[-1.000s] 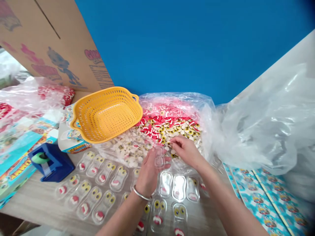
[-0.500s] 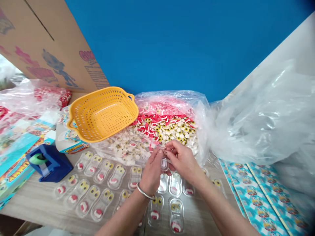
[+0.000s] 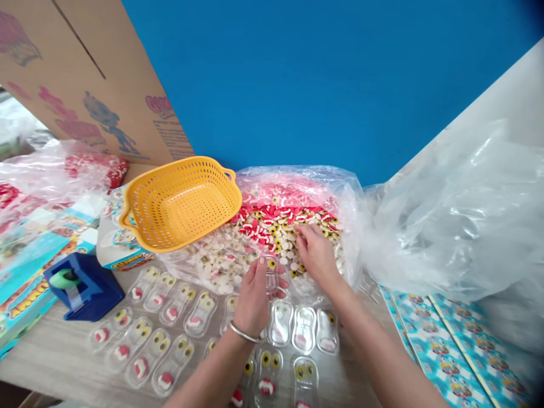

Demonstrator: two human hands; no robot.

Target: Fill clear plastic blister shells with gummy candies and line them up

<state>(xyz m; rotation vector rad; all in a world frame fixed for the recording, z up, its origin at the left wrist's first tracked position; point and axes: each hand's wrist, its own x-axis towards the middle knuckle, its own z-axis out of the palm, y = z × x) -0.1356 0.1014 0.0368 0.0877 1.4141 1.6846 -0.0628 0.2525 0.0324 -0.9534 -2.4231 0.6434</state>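
Gripped in the left hand [image 3: 255,300], a clear blister tray [image 3: 270,273]; just beyond, half-open over gummy eyeballs [image 3: 280,241], the right hand [image 3: 317,255], any pinch hidden.

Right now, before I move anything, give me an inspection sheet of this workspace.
Surface: pale wood-grain table.
Job's things: clear plastic blister trays in rows, some holding gummy eyes and teeth; red, white and yellow gummies in a clear plastic bag.
Clutter: yellow perforated plastic basket, blue tape dispenser, printed cardboard box.
Hands: left hand holds a clear tray; right hand touches the gummies.
Cables: nothing seen.
Surroundings: blue backdrop, brown cardboard sheet, crumpled clear plastic sheeting, turquoise printed sheets.
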